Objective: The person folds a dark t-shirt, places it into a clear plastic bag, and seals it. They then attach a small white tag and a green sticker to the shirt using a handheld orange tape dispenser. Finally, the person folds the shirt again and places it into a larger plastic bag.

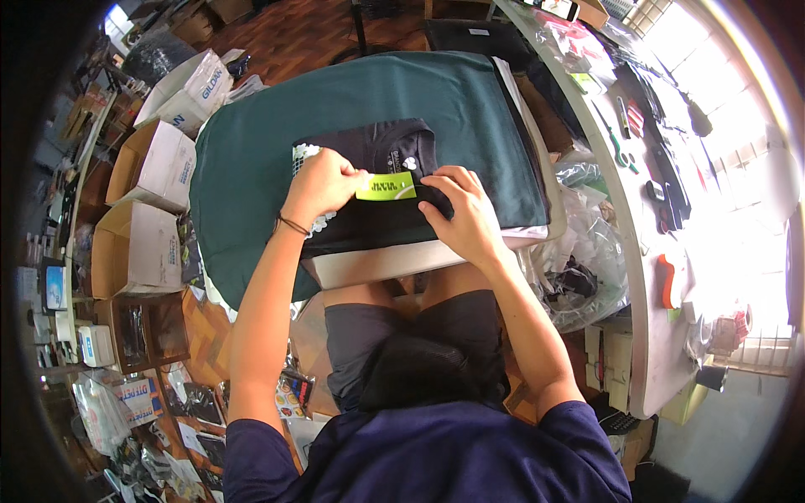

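A folded black T-shirt point(371, 220) with a white print near its collar lies on a dark green cloth point(264, 126) spread over a padded board. My left hand point(321, 185) pinches the left end of a lime-green hang tag point(385, 187) that bears writing. Close to the tag's right end, my right hand point(462, 210) has its thumb and fingers apart; a thin fastener at the tag's hole runs towards its fingertips, and whether they touch it I cannot tell. White floral trim point(306, 152) shows beside and beneath my left hand.
Cardboard boxes point(154, 160) stand along the left. On the right, a long white table point(635, 251) carries green-handled scissors point(622, 151), a marker pen point(623, 117) and an orange object point(666, 281). Clear plastic bags point(578, 276) lie between the board and that table.
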### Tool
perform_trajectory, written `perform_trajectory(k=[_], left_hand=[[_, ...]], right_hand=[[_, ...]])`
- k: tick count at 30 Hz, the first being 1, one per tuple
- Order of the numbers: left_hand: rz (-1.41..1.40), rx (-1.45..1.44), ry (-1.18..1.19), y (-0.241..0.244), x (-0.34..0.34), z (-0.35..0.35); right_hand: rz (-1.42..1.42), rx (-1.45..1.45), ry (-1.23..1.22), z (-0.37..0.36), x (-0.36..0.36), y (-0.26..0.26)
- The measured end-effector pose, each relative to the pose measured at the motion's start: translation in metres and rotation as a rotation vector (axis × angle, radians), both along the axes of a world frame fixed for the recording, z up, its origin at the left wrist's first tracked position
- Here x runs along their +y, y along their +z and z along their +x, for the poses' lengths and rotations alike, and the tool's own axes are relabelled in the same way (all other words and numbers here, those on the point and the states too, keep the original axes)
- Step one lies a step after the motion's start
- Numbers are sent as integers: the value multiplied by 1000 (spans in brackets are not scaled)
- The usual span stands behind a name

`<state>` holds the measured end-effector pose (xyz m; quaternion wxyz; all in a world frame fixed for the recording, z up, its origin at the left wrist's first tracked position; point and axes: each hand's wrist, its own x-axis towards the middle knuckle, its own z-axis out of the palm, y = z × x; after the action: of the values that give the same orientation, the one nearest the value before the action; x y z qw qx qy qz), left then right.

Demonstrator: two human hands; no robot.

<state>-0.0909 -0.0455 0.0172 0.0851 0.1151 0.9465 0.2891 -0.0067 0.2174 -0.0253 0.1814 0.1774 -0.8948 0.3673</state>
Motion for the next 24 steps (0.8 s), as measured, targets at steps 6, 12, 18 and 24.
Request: perform_trajectory(k=[6, 12, 18, 24], left_hand=[[-112, 258, 60, -7, 7, 32], [25, 574, -210, 6, 6, 46], [-241, 491, -503, -35, 13, 73], [-252, 558, -527, -38, 1, 75]], right_hand=[[34, 92, -77, 9, -8, -6], [316, 181, 191, 22, -9, 7], [439, 59, 302, 6, 9, -6], [480, 144, 179, 19, 0, -15]])
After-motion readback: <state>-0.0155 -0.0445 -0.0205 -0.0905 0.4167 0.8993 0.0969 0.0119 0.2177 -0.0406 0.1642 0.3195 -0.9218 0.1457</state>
